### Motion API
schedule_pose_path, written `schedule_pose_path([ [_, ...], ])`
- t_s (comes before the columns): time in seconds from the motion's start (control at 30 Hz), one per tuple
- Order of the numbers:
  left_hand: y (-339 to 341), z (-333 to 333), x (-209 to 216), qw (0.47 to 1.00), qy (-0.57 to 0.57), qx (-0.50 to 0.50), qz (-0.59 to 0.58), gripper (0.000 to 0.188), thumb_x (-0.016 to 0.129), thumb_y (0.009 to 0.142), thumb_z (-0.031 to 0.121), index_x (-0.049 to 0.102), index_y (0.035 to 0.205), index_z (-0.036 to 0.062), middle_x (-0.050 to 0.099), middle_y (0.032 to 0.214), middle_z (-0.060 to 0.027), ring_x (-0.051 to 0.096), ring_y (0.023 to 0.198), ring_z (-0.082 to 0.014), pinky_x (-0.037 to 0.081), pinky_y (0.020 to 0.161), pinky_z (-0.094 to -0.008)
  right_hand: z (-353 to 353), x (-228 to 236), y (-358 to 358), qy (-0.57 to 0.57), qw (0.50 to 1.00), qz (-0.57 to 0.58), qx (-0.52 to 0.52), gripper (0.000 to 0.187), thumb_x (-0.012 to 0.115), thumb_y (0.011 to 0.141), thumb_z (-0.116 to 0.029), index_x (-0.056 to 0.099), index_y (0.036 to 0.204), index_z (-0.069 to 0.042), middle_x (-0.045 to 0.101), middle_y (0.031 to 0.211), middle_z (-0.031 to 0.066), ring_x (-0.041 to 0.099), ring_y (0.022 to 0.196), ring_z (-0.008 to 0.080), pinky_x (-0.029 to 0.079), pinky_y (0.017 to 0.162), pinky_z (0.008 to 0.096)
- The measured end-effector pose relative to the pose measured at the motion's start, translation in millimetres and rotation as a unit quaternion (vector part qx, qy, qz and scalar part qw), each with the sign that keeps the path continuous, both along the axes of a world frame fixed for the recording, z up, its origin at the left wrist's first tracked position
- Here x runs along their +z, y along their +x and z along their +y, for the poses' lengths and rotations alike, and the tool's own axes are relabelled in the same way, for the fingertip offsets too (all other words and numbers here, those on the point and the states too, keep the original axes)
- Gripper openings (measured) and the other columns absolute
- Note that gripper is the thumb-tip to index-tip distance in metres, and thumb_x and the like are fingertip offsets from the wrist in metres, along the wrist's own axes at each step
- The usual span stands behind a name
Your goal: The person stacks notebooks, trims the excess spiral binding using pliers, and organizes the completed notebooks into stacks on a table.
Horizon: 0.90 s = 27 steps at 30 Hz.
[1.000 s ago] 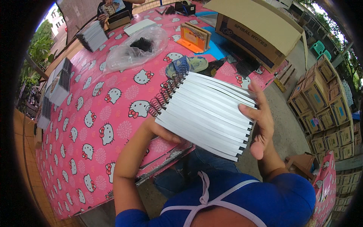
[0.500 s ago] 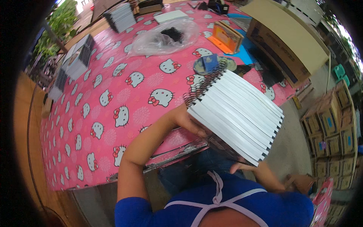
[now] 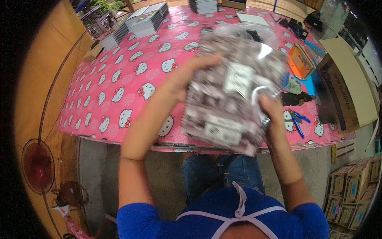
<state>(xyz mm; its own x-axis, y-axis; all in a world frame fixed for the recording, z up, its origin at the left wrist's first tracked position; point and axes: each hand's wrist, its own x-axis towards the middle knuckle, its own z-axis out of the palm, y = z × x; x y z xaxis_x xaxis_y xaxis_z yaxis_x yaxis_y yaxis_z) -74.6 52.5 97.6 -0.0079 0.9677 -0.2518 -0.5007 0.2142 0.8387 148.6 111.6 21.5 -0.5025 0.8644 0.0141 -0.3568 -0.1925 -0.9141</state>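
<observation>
A stack of spiral notebooks (image 3: 234, 95) is held between both my hands above the near part of the pink table. Its brownish printed cover with pale label panels faces up, smeared by motion. My left hand (image 3: 195, 73) is closed on the stack's upper left side. On the right edge, my right hand (image 3: 271, 111) grips it with the thumb over the cover. The spiral bindings cannot be made out now. Just right of the stack, pliers with blue handles (image 3: 297, 125) lie on the table.
Stacks of notebooks (image 3: 147, 22) stand at the far left of the pink tablecloth (image 3: 107, 91). A clear plastic bag (image 3: 271, 36) lies behind my hands. At right are an orange box (image 3: 299, 61) and an open cardboard carton (image 3: 338, 91). Piled cartons (image 3: 352, 185) stand lower right.
The notebook stack has turned from its white page edges and coils to its printed cover, and is farther forward over the table. My right hand has come up to its right edge. The view has swung left.
</observation>
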Motion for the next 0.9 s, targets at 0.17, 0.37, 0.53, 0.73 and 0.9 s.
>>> schedule_pose_path([
  [0.17, -115, -41, -31, 0.986, -0.079, 0.14, 0.033, 0.046, 0.066, 0.081, 0.038, 0.06, 0.112, 0.0042, 0.068, 0.099, -0.0113, 0.067, 0.085, -0.0219, 0.056, 0.076, -0.0392, 3, -5, -140, -0.16, 0.947, 0.106, 0.259, 0.037, 0.061, 0.086, -0.027, 0.055, 0.11, 0.0, 0.064, 0.102, 0.0139, 0.065, 0.089, 0.0216, 0.054, 0.081, 0.0359],
  [0.37, -179, -81, -69, 0.971, -0.175, 0.159, 0.045, 0.05, 0.067, 0.081, 0.041, 0.059, 0.114, 0.004, 0.066, 0.106, -0.0141, 0.067, 0.086, -0.024, 0.055, 0.078, -0.0406, -39, -31, -204, -0.213, 0.946, 0.095, 0.225, 0.042, 0.061, 0.087, -0.019, 0.045, 0.121, 0.0, 0.06, 0.11, 0.0151, 0.064, 0.094, 0.0243, 0.057, 0.075, 0.041],
  [0.53, -183, -72, -65, 0.943, -0.251, 0.138, 0.166, 0.056, 0.069, 0.078, 0.046, 0.058, 0.113, 0.0039, 0.066, 0.105, -0.0149, 0.066, 0.088, -0.0245, 0.054, 0.077, -0.0398, -21, -41, -199, -0.168, 0.953, -0.015, 0.25, 0.077, 0.066, 0.082, -0.033, 0.022, 0.135, 0.004, 0.045, 0.127, 0.0248, 0.052, 0.112, 0.0295, 0.047, 0.091, 0.042],
  [0.73, -194, -86, -76, 0.936, -0.255, 0.175, 0.171, 0.059, 0.071, 0.076, 0.05, 0.059, 0.11, 0.0035, 0.066, 0.103, -0.0144, 0.066, 0.083, -0.0233, 0.054, 0.075, -0.0388, 25, 12, -39, 0.45, 0.834, -0.215, 0.236, 0.086, 0.074, 0.072, -0.041, 0.035, 0.138, -0.003, 0.035, 0.143, 0.0201, 0.034, 0.132, 0.0337, 0.029, 0.108, 0.0388],
  [0.9, -183, -88, -59, 0.725, -0.248, 0.28, 0.579, 0.078, 0.076, 0.071, 0.047, 0.049, 0.131, 0.0044, 0.048, 0.132, -0.0195, 0.05, 0.116, -0.0264, 0.04, 0.095, -0.0411, 83, -40, 144, 0.505, 0.685, -0.514, -0.104, 0.074, 0.071, 0.074, -0.034, 0.042, 0.133, 0.0, 0.036, 0.141, 0.0216, 0.036, 0.13, 0.0369, 0.028, 0.107, 0.0446],
])
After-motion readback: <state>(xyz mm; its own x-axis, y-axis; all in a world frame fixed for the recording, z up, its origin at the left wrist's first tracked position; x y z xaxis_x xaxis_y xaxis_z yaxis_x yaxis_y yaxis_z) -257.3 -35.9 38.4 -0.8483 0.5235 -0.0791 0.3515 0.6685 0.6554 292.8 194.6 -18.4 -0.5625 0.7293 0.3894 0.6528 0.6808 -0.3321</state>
